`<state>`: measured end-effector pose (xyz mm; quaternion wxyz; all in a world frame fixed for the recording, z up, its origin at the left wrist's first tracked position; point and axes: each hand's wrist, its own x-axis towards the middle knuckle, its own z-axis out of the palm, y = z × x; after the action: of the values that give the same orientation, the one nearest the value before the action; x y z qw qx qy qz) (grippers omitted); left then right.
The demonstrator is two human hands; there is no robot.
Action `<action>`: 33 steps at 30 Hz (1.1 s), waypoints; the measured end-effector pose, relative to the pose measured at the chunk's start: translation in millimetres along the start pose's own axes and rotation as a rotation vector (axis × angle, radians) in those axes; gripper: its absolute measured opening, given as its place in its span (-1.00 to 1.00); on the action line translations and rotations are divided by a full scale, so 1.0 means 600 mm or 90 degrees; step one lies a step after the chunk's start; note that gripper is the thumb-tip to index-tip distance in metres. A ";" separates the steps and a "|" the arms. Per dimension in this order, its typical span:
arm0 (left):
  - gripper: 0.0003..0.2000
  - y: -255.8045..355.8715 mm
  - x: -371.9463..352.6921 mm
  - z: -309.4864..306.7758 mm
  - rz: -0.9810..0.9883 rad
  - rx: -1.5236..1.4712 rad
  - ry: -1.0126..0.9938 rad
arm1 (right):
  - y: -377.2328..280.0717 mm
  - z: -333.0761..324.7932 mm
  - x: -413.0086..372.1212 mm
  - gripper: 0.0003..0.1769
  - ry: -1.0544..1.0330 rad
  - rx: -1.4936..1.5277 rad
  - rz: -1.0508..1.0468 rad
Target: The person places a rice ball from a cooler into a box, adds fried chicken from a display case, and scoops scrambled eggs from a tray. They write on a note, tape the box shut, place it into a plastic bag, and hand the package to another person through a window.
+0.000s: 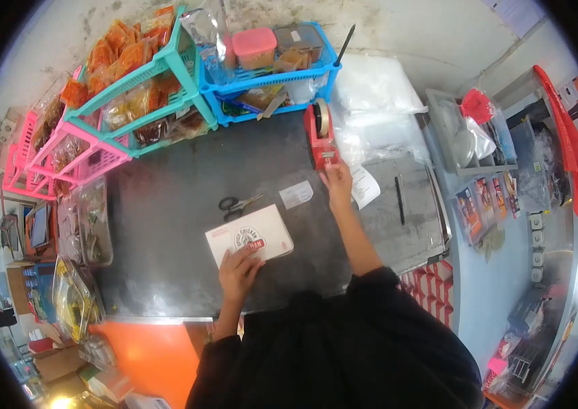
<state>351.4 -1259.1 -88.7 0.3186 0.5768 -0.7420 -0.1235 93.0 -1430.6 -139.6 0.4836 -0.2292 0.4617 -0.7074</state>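
White box: lies flat on the dark tabletop near its front edge, just before the person, with its round red logo facing up.
Left hand: rests on the box's near edge with fingers spread and flat, curled round nothing. The pressing palm seems meant to keep the box from sliding.
Right hand: stretched forward to the near end of the red tape dispenser, fingertips at its cutter. Whether they pinch a tape end is too small to tell.
Tape dispenser: stands lengthwise, roll at the far end and cutter toward the person, probably turned so for an easy pull.
Scissors: lie flat just beyond the box, not touching it.
Paper slip: lies between the box and the dispenser.
Printed sheet: lies beside the right wrist.
Black pen: lies farther right, on the grey surface.
Basket racks: pink, teal and blue stand along the table's left and far edges, filled with packaged goods.
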 end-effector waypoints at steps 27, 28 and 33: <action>-0.58 0.009 -0.001 0.000 0.084 0.067 -0.010 | -0.004 -0.025 -0.314 -0.39 -0.151 -0.644 -0.069; -0.55 0.007 -0.002 0.012 0.056 0.080 0.009 | -0.018 -0.028 -0.276 -0.38 -0.160 -0.711 -0.199; -0.51 0.032 -0.003 -0.013 -0.013 -0.020 0.022 | 0.005 0.017 -0.113 -0.46 -0.150 -0.865 -0.365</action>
<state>341.2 -1250.0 -72.8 0.3389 0.5813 -0.7284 -0.1288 131.3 -1374.4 -129.3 0.0782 -0.6631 0.6647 -0.3351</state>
